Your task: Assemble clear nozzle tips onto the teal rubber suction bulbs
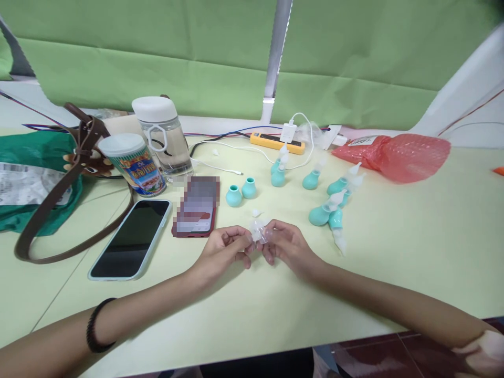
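Note:
Between them, my left hand (230, 245) and my right hand (286, 244) pinch a small clear plastic piece (259, 232) above the table. Its exact kind I cannot make out. Just behind it lies a small white tip (257, 213). Farther back stand two teal rubber bulbs (233, 196) with open necks. To the right, several teal bulbs carry clear nozzles: one bulb (311, 180) stands upright, and others lie in a cluster near another bulb (319, 214) on its side.
Left of my hands lie a phone with a dark screen (128, 241) and a red-cased phone (198, 207). Behind them stand a noodle cup (137, 168) and a water bottle (167, 142). A yellow power strip (260, 140), white cable and red plastic bag (413, 157) line the back.

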Available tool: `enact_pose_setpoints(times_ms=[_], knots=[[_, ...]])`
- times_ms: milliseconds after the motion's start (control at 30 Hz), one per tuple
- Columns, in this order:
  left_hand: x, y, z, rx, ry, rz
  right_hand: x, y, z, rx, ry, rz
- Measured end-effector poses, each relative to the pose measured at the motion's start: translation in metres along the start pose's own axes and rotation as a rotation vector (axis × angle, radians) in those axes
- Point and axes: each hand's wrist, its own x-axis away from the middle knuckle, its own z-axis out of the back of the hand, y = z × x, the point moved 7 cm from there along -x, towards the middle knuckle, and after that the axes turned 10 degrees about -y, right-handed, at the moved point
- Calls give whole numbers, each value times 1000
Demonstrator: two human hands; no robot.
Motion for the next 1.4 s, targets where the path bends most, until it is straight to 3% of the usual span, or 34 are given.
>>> enact_pose_setpoints(times_ms=[167,267,367,500,633,767,1067,1200,1267,1333,1400], knots=[[-3,2,-2,34,-70,13,-6,4,5,-184,-45,-97],[-3,5,0,-109,-65,6,-9,-2,13,-204,-25,-77],[-4,16,11,-497,36,-89,-10,-24,19,66,1,70],[-6,29,14,-1128,126,-293,-3,-59,36,645,323,371],[-8,25,9,-1395,82,-432,-15,-54,50,954,434,323],[-7,20,5,-1466,38,-534,-28,-45,57,1095,437,291],[-5,20,2,-1494,25,-555,-26,-45,52,1314,374,202],[-4,19,1,-1504,20,-565,-10,-78,26,1424,366,389],[-3,19,1,-1514,20,-559,1,-105,12,1554,280,435],[-2,20,0,-1533,25,-553,10,-129,15,1765,246,316],[0,21,-1,-1547,36,-548,18,-153,33,1931,290,181]])
